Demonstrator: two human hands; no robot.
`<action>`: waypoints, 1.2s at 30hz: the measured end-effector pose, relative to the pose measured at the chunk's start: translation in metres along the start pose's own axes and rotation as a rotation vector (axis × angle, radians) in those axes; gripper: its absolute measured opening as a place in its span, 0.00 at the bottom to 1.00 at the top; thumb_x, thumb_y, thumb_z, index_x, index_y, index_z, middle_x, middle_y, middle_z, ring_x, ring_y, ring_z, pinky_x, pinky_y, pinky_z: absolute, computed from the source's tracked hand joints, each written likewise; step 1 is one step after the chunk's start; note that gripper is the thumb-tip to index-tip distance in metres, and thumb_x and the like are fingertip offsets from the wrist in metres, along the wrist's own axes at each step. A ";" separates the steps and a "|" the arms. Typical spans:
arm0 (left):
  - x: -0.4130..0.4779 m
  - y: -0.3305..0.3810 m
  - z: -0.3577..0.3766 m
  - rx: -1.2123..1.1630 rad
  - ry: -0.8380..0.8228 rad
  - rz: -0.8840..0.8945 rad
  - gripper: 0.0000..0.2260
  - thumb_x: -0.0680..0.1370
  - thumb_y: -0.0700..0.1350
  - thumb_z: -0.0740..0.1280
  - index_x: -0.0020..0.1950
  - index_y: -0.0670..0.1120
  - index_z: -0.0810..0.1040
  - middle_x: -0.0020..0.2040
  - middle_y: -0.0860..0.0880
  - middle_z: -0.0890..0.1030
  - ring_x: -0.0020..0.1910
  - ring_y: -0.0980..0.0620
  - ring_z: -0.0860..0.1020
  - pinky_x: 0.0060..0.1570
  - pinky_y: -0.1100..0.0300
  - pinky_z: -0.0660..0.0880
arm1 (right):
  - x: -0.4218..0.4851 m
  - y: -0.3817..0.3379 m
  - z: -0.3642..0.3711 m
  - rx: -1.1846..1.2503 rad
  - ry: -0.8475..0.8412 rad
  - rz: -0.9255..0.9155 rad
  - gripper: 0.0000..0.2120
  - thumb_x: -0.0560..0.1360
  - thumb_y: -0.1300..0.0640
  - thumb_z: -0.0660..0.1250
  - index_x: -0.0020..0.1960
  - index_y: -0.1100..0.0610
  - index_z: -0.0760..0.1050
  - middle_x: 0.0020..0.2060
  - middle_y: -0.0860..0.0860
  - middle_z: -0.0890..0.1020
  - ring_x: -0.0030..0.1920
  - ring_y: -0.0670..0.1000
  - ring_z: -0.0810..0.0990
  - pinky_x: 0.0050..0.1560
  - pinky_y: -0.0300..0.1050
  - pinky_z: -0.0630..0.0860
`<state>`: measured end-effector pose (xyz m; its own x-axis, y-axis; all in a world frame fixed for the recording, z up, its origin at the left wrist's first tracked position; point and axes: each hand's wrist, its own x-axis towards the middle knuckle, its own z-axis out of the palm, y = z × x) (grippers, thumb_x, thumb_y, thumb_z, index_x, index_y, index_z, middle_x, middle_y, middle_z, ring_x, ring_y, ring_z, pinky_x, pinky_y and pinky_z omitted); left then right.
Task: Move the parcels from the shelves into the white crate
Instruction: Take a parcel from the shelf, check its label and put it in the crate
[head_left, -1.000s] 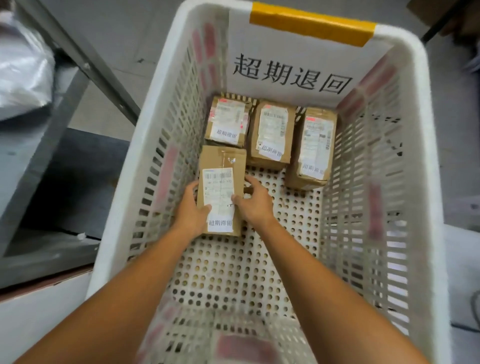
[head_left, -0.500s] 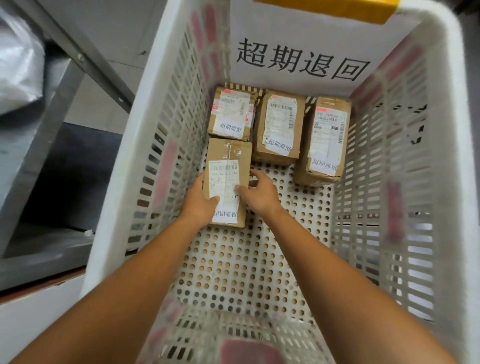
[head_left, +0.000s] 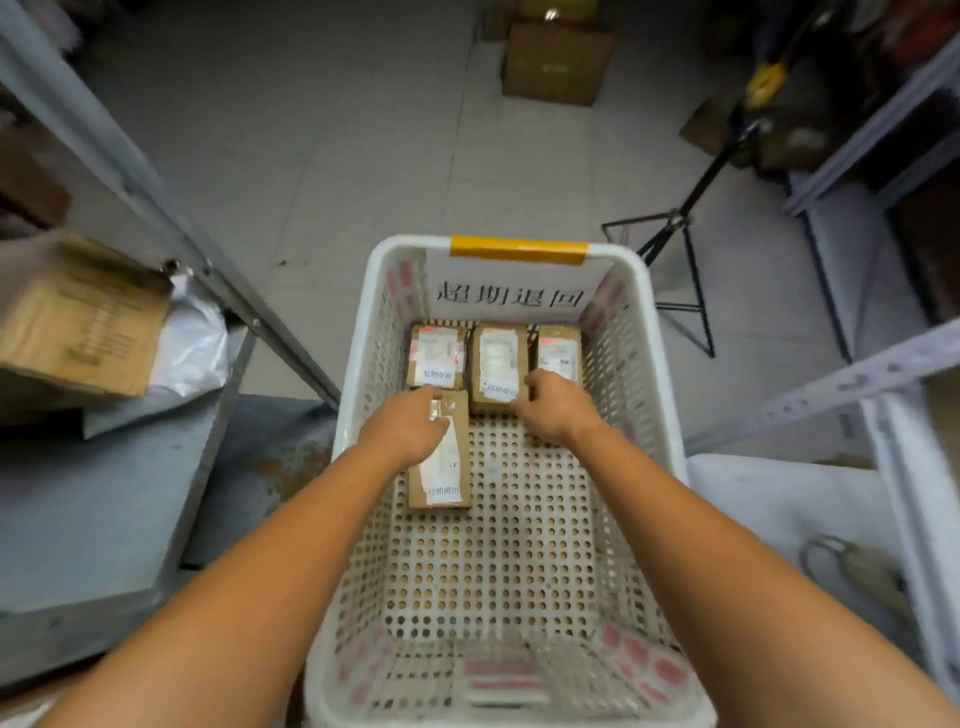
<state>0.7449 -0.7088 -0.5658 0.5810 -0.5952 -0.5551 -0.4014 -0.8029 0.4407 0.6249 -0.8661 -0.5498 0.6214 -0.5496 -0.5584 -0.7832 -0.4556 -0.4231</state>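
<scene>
In the white crate (head_left: 382, 338) at mid-frame, we see the front parcel (head_left: 441, 467) lying flat below a row of three parcels (head_left: 498, 358). Our left hand (head_left: 410, 426) covers its upper left corner, fingers loose; whether they touch, we cannot tell. Our right hand (head_left: 558, 405), loosely curled and empty, hangs to its upper right.

The grey floor (head_left: 363, 156) carries the white crate (head_left: 353, 364), a brown box (head_left: 556, 62) farther off and a black tripod (head_left: 675, 228). Four parcels (head_left: 441, 358) lie flat on the crate's perforated bottom. On the left shelf (head_left: 104, 493) sit a cardboard box (head_left: 78, 322) and a plastic bag (head_left: 192, 343).
</scene>
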 end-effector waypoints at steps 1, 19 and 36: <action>-0.009 0.011 -0.018 0.028 0.001 0.035 0.22 0.81 0.50 0.62 0.75 0.52 0.66 0.70 0.45 0.74 0.64 0.44 0.75 0.60 0.51 0.74 | -0.015 -0.007 -0.017 -0.013 0.029 0.004 0.24 0.80 0.50 0.64 0.74 0.56 0.67 0.69 0.56 0.75 0.65 0.58 0.75 0.62 0.51 0.73; -0.210 0.186 -0.180 0.430 0.126 0.680 0.19 0.81 0.52 0.61 0.71 0.51 0.70 0.64 0.45 0.78 0.59 0.43 0.77 0.53 0.51 0.76 | -0.344 -0.049 -0.177 0.005 0.565 0.219 0.24 0.79 0.46 0.64 0.72 0.54 0.69 0.67 0.55 0.76 0.65 0.59 0.75 0.59 0.51 0.73; -0.484 0.335 -0.010 0.571 -0.016 1.186 0.17 0.80 0.51 0.61 0.69 0.51 0.71 0.62 0.45 0.78 0.56 0.43 0.78 0.52 0.53 0.76 | -0.715 0.123 -0.113 0.206 0.856 0.695 0.23 0.77 0.46 0.65 0.69 0.52 0.71 0.63 0.55 0.79 0.61 0.59 0.78 0.61 0.49 0.74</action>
<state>0.3359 -0.6892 -0.1423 -0.3358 -0.9406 -0.0501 -0.9014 0.3055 0.3068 0.0870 -0.6082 -0.1220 -0.2040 -0.9759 -0.0780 -0.9050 0.2184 -0.3650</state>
